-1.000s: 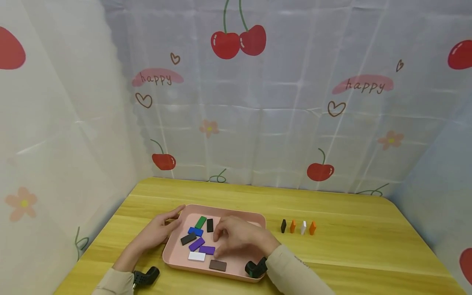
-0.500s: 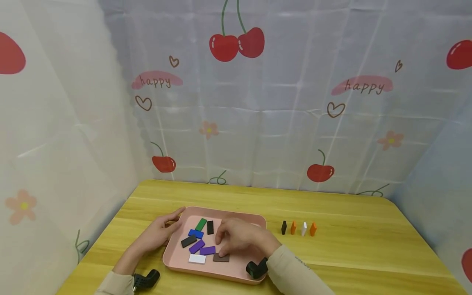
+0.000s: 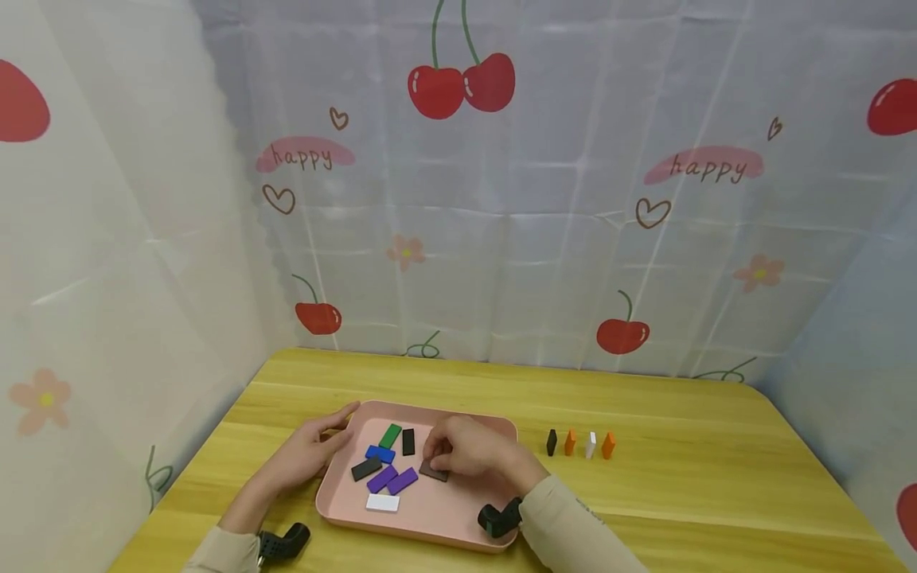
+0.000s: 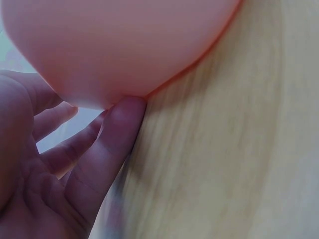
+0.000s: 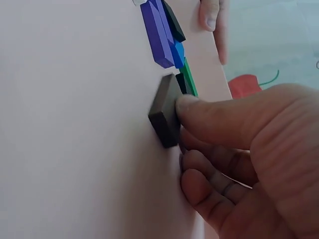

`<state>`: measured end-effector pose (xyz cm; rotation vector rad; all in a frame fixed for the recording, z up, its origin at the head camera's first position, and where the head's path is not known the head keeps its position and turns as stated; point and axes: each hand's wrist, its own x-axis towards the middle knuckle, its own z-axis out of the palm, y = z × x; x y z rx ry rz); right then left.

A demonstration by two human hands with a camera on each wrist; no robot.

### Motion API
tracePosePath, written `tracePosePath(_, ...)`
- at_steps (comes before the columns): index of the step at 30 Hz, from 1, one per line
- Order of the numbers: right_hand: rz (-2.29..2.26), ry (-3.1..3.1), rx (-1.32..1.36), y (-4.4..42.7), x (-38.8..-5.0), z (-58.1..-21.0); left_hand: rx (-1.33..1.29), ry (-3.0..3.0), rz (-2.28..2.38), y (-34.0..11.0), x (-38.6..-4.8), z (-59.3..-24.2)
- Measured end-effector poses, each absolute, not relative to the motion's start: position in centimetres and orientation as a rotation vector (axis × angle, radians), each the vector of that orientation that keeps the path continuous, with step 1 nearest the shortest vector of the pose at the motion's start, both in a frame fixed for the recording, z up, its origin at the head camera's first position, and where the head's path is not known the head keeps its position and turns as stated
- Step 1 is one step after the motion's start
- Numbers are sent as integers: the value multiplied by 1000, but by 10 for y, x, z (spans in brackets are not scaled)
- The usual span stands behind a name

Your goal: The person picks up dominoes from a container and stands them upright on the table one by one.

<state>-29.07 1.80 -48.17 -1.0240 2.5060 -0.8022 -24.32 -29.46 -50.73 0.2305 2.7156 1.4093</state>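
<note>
Right hand [image 3: 466, 447] pinches the brown block [image 5: 164, 109] inside the tray [image 3: 451, 513], beside the purple blocks [image 3: 403, 481]; tray floor stretches toward the near edge. Left hand [image 3: 310, 452], fingers spread, touches the left edge. Table [image 3: 673, 501] separates the right edge from four upright blocks [image 3: 591, 444].

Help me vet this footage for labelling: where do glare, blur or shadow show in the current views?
Head: pale sheen streaks on the creased backdrop; left wrist: soft focus, smeared grain on the table, a shadow beside the pink tray; right wrist: the brown block slightly blurred, a soft shadow on the pink tray below it.
</note>
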Motion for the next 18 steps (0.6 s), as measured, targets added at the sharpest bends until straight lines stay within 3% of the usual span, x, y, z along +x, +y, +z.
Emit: tracePosePath(18, -768, 2538, -1094, 13, -291, -482, 212, 2698, 1427, -294, -243, -505)
